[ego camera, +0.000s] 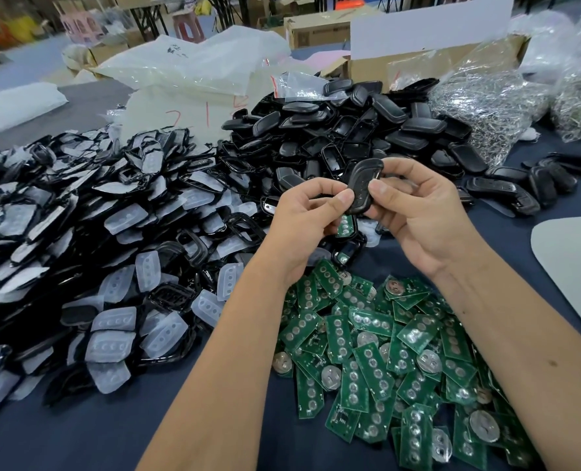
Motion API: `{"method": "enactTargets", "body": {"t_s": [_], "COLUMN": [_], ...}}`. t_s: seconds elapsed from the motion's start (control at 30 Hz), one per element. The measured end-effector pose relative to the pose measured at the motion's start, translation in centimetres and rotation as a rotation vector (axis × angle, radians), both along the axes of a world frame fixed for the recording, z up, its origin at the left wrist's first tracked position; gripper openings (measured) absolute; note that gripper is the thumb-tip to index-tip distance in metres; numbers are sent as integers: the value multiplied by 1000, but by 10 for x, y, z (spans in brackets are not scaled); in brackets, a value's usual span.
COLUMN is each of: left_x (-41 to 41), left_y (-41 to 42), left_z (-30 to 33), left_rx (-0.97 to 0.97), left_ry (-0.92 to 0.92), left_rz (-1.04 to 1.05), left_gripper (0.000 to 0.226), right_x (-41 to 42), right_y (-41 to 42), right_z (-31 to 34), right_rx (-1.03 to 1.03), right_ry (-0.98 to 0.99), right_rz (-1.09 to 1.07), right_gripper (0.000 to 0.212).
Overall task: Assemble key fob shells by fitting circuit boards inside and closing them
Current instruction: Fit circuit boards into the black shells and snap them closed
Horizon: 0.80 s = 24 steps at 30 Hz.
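Both hands pinch one black key fob shell above the pile of green circuit boards: left hand thumb at its lower edge, right hand curled round its upper end; behind it, heaped black shell halves on the surface

Head view, down and forward, close over table

Black fob shell, green boards
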State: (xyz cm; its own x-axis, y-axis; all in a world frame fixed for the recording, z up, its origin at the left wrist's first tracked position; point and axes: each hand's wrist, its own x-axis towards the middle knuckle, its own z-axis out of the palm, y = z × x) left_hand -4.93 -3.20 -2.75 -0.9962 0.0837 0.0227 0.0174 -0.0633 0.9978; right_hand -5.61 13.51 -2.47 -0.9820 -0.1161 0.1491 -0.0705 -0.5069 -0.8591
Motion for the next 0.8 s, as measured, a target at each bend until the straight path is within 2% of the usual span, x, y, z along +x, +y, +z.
{"method": "enactTargets", "body": {"t_s": [0.13,0.23,0.3,0.37,0.4,0.47,0.5,0.57,0.67,0.8], "left_x": [-1,-1,-2,-3,-2,0,1,2,2,5], "left_y": [3,5,5,1,-1,-4,-4,-4,-2,-1], "left_z": [-1,-4,-1,4,6,6,6,4,5,7], "left_rx": [-36,-50,79,232,269,264,244,191,58,-67], "left_ry": [0,-28,-156,-268,-284,-264,-258,-268,-206,-92], "left_rz": [58,161,204,132,84,46,56,111,183,138], "left_gripper": [7,9,25,43,44,30,22,22,13,14], "right_x": [-2,-3,-3,-3,-3,-2,-2,0,-1,-6], "right_y": [0,-1,0,3,3,2,2,0,1,-1], "right_z": [-4,-6,-5,-5,-5,-8,-9,-9,-8,-13], "right_rx": [76,336,487,605,667,763,765,713,711,626], "right_ry": [1,151,287,393,442,488,471,410,345,157], "right_rz": [-76,-219,-263,-242,-225,-222,-226,-261,-371,-286], "right_gripper": [21,27,30,27,26,31,37,45,45,23]}}
